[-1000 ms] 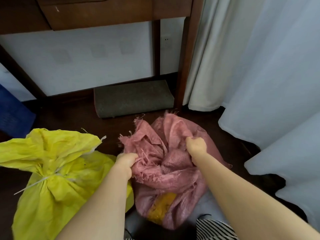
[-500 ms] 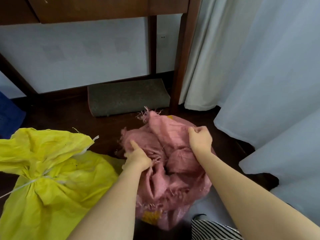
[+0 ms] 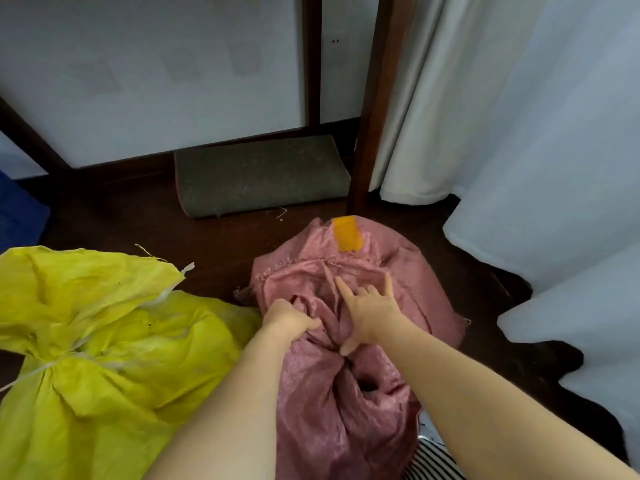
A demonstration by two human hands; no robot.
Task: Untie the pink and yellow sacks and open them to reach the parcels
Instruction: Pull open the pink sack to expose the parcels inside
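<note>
Head view, looking down at the floor. Both forearms run off the bottom edge, and the yellow sack [image 3: 86, 358] is cut off at the left and bottom, so you only get part of it. The table leg [image 3: 377, 109] goes out the top of the frame, and the blue thing at the far left edge is too cropped to say what it is. Striped fabric [image 3: 433, 462] pokes in at the bottom right, mostly hidden.

The pink sack [image 3: 349, 393] sits lower centre, touching the yellow one on its left. It's a crumpled woven bag with frayed edges and an orange patch [image 3: 348, 233] near its far end. There's a dark gap in the folds in the middle, but I can't see what's inside.

The left hand [image 3: 287, 317] is bunched on a fold of the pink sack, fingers buried in the cloth so I can't really tell their shape. The right hand [image 3: 370, 310] lies flat on it, index and pinky stretched out and apart, middle ones curled, thumb pointing back.

The yellow sack is tied at its neck with white string [image 3: 45, 368]. A grey mat [image 3: 263, 174] lies upper centre, with white curtains [image 3: 519, 133] on the right.
</note>
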